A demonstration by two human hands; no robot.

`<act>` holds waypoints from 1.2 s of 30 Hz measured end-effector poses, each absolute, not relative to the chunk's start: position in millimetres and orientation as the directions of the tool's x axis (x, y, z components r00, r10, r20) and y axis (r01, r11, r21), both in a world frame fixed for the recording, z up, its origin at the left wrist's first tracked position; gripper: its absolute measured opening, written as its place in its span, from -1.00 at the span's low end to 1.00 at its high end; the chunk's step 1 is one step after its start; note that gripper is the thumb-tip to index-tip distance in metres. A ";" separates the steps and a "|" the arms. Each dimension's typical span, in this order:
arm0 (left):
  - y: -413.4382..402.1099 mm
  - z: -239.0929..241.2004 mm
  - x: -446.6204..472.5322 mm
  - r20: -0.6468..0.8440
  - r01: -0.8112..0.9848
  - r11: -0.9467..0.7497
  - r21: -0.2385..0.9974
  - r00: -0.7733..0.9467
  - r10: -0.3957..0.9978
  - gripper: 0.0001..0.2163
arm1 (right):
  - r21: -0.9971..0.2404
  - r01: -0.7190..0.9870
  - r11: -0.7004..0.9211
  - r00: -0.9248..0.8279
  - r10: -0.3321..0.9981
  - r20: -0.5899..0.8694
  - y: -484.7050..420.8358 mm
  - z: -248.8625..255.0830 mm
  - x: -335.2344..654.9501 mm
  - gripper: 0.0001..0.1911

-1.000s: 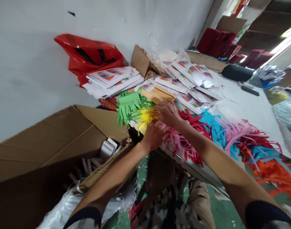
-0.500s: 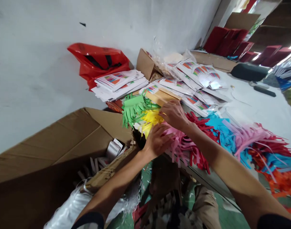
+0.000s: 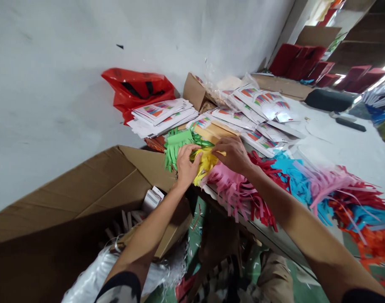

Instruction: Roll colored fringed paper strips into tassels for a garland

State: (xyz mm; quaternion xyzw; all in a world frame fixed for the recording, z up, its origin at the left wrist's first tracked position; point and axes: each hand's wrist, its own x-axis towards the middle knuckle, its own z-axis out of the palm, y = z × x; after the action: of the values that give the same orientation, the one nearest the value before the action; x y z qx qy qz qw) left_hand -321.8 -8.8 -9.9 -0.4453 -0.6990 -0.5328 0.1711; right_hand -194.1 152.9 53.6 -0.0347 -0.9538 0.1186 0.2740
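Observation:
A yellow paper fringe [image 3: 206,163] lies at the table edge between my two hands. My left hand [image 3: 186,165] is at its left end, thumb and fingers curled in on the yellow paper. From the right, my right hand [image 3: 233,155] pinches the upper edge of the same fringe, its fingertips partly hidden. A green paper fringe [image 3: 180,139] lies just beyond my left hand. Below my right hand a pink fringe [image 3: 228,181] drapes over the edge, with red fringe [image 3: 270,168] and blue fringe [image 3: 288,172] farther right.
An open cardboard box [image 3: 94,189] with small white boxes [image 3: 153,198] stands at the left. Printed packets [image 3: 255,105], a brown envelope [image 3: 216,130] and a red plastic bag [image 3: 138,88] lie along the wall. Orange fringe [image 3: 372,244] hangs at the table's right.
My left hand has moved up and left from the pink fringe to the left end of the yellow one. My right hand has stayed at the yellow fringe, raising its edge slightly.

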 end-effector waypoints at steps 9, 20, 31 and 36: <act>-1.3 -34.0 -341.1 0.603 0.788 0.190 0.586 -0.580 0.548 -0.68 | -0.513 -0.140 0.847 -0.696 0.285 0.659 148.8 84.1 -203.1 -0.91; -4.6 -33.3 -337.5 0.526 0.777 0.344 0.527 -0.617 0.586 -0.68 | -0.749 -0.319 0.581 -0.401 0.633 0.662 184.3 117.1 -190.7 -0.81; -45.9 4.5 -325.3 0.502 0.815 -0.006 0.580 -0.352 0.790 -0.31 | -0.567 -0.173 0.805 -0.002 0.576 0.818 176.4 146.8 -40.9 -0.83; -42.1 68.7 -249.5 0.705 0.757 -0.265 0.598 -0.339 0.623 -0.67 | -0.431 0.130 0.893 -0.063 0.441 0.895 129.0 120.3 -2.4 -0.93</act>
State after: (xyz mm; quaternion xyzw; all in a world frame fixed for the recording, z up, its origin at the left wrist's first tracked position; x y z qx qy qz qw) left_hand -249.5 -42.1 68.7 -0.5718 -0.6032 -0.5527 0.0606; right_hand -2.4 129.0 120.3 -0.1986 -0.7192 0.1187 0.6551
